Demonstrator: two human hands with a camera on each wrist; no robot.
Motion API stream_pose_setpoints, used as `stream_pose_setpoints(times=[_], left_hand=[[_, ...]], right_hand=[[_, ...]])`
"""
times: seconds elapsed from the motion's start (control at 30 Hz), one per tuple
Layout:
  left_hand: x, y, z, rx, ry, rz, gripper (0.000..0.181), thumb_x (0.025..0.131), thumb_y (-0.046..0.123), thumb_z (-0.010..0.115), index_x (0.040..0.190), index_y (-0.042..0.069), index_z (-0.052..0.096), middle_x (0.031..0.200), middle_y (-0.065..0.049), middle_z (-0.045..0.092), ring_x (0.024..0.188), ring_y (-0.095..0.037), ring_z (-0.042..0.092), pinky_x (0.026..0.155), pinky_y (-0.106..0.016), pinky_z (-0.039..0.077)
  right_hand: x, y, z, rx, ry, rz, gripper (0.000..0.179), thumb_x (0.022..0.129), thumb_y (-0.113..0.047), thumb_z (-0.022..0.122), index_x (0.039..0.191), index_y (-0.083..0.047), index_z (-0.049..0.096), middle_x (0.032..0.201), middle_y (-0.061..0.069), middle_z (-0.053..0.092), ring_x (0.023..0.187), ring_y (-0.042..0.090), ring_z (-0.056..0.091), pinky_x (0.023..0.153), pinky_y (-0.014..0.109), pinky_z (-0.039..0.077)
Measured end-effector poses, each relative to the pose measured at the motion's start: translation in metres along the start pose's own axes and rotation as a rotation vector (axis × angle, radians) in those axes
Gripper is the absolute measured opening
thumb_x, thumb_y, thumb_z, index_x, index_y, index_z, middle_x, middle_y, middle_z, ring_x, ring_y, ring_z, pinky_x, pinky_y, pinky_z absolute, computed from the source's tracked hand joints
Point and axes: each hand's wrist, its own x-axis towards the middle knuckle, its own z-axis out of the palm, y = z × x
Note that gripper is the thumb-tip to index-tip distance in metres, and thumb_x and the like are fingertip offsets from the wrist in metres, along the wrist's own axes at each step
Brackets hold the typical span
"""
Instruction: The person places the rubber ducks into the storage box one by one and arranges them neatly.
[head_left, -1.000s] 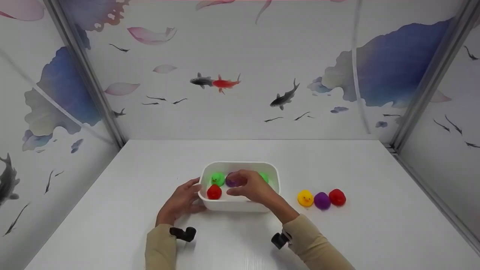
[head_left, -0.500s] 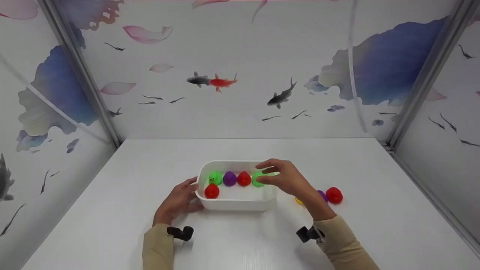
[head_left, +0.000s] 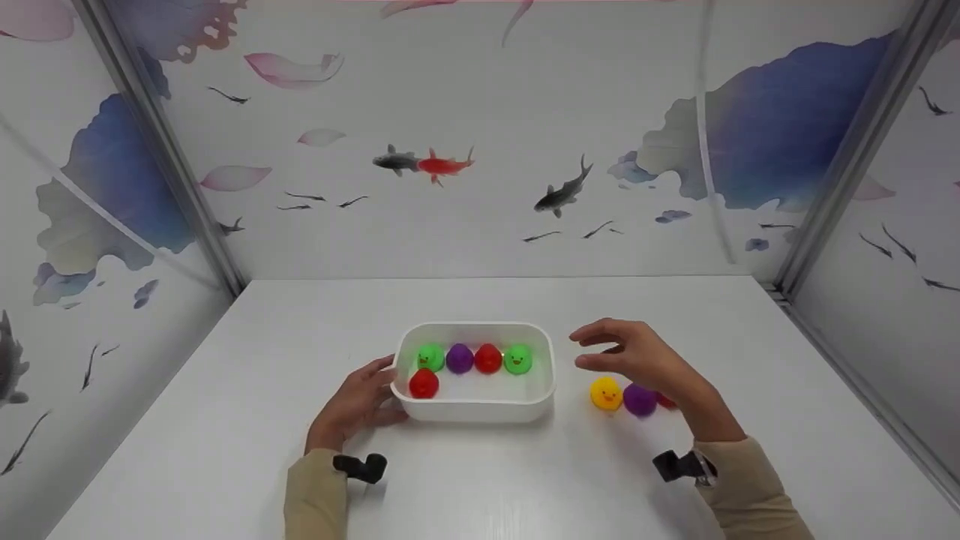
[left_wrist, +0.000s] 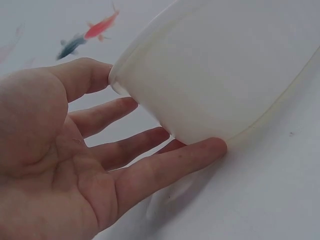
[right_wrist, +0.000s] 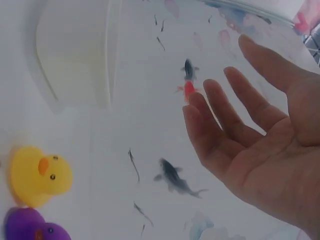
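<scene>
A white tub stands on the table with several small rubber ducks inside. Along its back are a green duck, a purple one, a red duck and another green duck; a second red duck lies at front left. My left hand touches the tub's left end, its fingers spread and mostly straight in the left wrist view. Holding nothing, my right hand hovers right of the tub, fingers loosely bent. Below it sit a yellow duck, a purple duck and a partly hidden red duck.
The white table reaches back to a panel printed with fish and petals. Similar side panels stand left and right, joined by metal corner posts. A small black camera is strapped to each wrist.
My right hand has moved from over the tub rightwards, to above the three ducks on the table. The red and green ducks it covered now show. My left hand stays at the tub.
</scene>
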Motion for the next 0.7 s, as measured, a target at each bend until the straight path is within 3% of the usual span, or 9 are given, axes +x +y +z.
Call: stream_pose_setpoints(times=[0.2, 0.43, 0.7], left_hand=[[0.0, 0.0, 0.001, 0.022, 0.018, 0.001, 0.058, 0.101, 0.035, 0.056, 0.154, 0.018, 0.039, 0.157, -0.016, 0.043, 0.141, -0.042, 0.046, 0.094, -0.051, 0.058], [0.0, -0.004, 0.001, 0.028, -0.003, 0.003, 0.057, 0.101, 0.035, 0.056, 0.154, 0.019, 0.04, 0.158, -0.015, 0.043, 0.142, -0.042, 0.045, 0.094, -0.049, 0.058], [-0.002, -0.002, 0.0, 0.03, -0.003, 0.017, 0.058, 0.101, 0.035, 0.057, 0.154, 0.018, 0.04, 0.158, -0.016, 0.042, 0.142, -0.043, 0.044, 0.095, -0.049, 0.058]], right_hand=[[0.002, 0.025, -0.016, 0.02, 0.003, -0.053, 0.051, 0.089, -0.036, 0.075, 0.133, -0.015, 0.062, 0.14, 0.016, 0.059, 0.123, 0.037, 0.063, 0.096, 0.039, 0.058], [0.002, 0.052, -0.023, -0.032, 0.012, 0.011, 0.053, 0.089, -0.041, 0.073, 0.134, -0.015, 0.061, 0.142, 0.02, 0.056, 0.125, 0.041, 0.061, 0.098, 0.045, 0.057], [0.008, 0.08, -0.025, -0.069, -0.032, 0.048, 0.057, 0.088, -0.04, 0.075, 0.136, -0.014, 0.06, 0.144, 0.019, 0.055, 0.129, 0.044, 0.056, 0.101, 0.05, 0.055]])
